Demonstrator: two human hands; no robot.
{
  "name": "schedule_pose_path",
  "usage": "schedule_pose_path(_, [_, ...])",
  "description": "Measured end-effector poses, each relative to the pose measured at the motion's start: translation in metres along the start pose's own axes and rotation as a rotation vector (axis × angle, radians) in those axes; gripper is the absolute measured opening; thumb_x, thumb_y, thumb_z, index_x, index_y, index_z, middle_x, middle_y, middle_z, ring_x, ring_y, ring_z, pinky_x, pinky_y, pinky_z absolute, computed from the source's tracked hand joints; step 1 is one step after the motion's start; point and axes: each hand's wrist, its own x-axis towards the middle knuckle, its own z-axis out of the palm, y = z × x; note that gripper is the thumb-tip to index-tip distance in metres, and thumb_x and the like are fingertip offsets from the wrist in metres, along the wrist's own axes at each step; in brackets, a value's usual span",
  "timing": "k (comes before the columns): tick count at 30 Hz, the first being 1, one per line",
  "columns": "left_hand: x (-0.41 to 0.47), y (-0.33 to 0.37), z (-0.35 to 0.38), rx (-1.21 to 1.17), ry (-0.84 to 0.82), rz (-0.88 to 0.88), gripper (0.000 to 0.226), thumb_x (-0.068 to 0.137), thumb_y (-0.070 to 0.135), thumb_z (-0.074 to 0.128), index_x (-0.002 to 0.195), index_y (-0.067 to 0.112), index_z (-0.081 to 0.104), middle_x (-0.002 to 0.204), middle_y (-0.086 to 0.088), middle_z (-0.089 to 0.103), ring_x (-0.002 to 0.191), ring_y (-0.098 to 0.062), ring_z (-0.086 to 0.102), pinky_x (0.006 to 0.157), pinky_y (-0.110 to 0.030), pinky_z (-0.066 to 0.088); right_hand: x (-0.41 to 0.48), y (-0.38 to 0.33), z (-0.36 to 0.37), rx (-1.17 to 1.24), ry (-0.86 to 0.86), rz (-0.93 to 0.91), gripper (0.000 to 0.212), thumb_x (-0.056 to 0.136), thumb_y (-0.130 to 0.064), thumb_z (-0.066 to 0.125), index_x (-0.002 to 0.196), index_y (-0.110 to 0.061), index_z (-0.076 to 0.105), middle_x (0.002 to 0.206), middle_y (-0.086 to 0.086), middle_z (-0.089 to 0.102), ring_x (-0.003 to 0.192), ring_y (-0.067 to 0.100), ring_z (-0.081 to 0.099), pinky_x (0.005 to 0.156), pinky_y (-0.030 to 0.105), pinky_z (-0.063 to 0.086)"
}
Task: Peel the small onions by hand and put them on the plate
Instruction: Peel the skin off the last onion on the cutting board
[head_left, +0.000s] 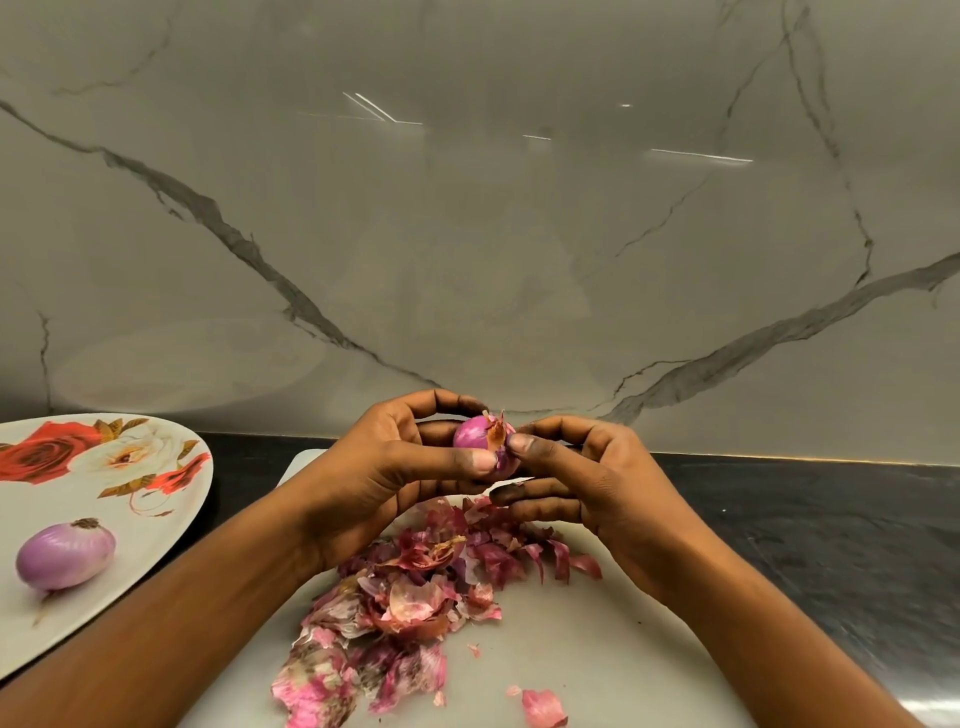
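Firstly, hold the onion (474, 434) above the board (597, 649) as shown, with the left hand (395, 467) grip clamped round it. With the right hand (597, 483) grip pinched on the loose skin (497, 431) at the tip, pull down along the bulb, not outward. Drop scraps on the peelings (415, 597). Then set beside the peeled onion (65, 556) on the plate (130, 618).
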Motion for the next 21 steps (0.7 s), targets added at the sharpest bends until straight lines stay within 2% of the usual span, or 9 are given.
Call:
schedule_pose_path(5, [-0.0010, 0.0003, 0.0023, 0.068, 0.024, -0.003, 0.062, 0.072, -0.002, 0.082, 0.130, 0.009, 0.062, 0.118, -0.018, 0.077, 0.113, -0.038, 0.074, 0.097, -0.043, 0.062, 0.0017, 0.0013, -0.0019, 0.024, 0.033, 0.003, 0.027, 0.092, -0.012, 0.075, 0.118, -0.005, 0.071, 0.101, 0.017, 0.080, 0.092, 0.036, 0.079, 0.078, 0.033, 0.066])
schedule_pose_path(8, [-0.0019, 0.0009, 0.0035, 0.063, 0.038, -0.003, 0.063, 0.071, -0.002, 0.081, 0.130, 0.007, 0.062, 0.116, -0.018, 0.077, 0.110, -0.036, 0.075, 0.092, -0.040, 0.064, 0.0018, 0.0018, -0.0021, -0.002, 0.032, -0.009, 0.029, 0.089, -0.009, 0.078, 0.116, -0.006, 0.072, 0.098, 0.017, 0.081, 0.093, 0.035, 0.080, 0.083, 0.036, 0.066])
schedule_pose_path(12, [-0.0021, 0.0029, 0.0035, 0.025, 0.051, 0.010, 0.060, 0.074, -0.004, 0.079, 0.130, 0.005, 0.060, 0.116, -0.019, 0.077, 0.108, -0.035, 0.076, 0.090, -0.039, 0.065, 0.0012, 0.0021, -0.0018, -0.014, 0.040, -0.023, 0.024, 0.093, 0.000, 0.073, 0.116, -0.004, 0.071, 0.096, 0.019, 0.081, 0.092, 0.035, 0.080, 0.086, 0.039, 0.066])
schedule_pose_path(15, [-0.0017, 0.0032, 0.0027, 0.030, 0.064, 0.007, 0.061, 0.074, -0.006, 0.079, 0.130, 0.005, 0.060, 0.116, -0.019, 0.077, 0.109, -0.035, 0.076, 0.088, -0.039, 0.065, -0.0001, 0.0009, -0.0025, 0.042, 0.030, -0.012, 0.021, 0.097, -0.004, 0.068, 0.118, -0.003, 0.071, 0.100, 0.021, 0.080, 0.095, 0.038, 0.079, 0.086, 0.038, 0.066])
schedule_pose_path(19, [-0.0017, 0.0017, 0.0029, 0.086, 0.068, 0.014, 0.060, 0.073, -0.009, 0.080, 0.128, 0.005, 0.061, 0.116, -0.019, 0.077, 0.109, -0.037, 0.075, 0.090, -0.040, 0.065, -0.0002, 0.0016, -0.0020, 0.022, 0.014, -0.013, 0.032, 0.091, -0.021, 0.076, 0.119, -0.006, 0.072, 0.103, 0.017, 0.080, 0.096, 0.037, 0.079, 0.088, 0.039, 0.065])
schedule_pose_path(21, [-0.0017, 0.0013, 0.0034, 0.112, 0.072, 0.021, 0.059, 0.073, -0.009, 0.081, 0.126, 0.006, 0.062, 0.114, -0.018, 0.078, 0.108, -0.036, 0.076, 0.089, -0.037, 0.065, 0.0014, 0.0027, -0.0026, -0.005, 0.031, -0.013, 0.031, 0.090, -0.016, 0.079, 0.118, -0.006, 0.071, 0.102, 0.015, 0.081, 0.094, 0.034, 0.079, 0.086, 0.038, 0.065])
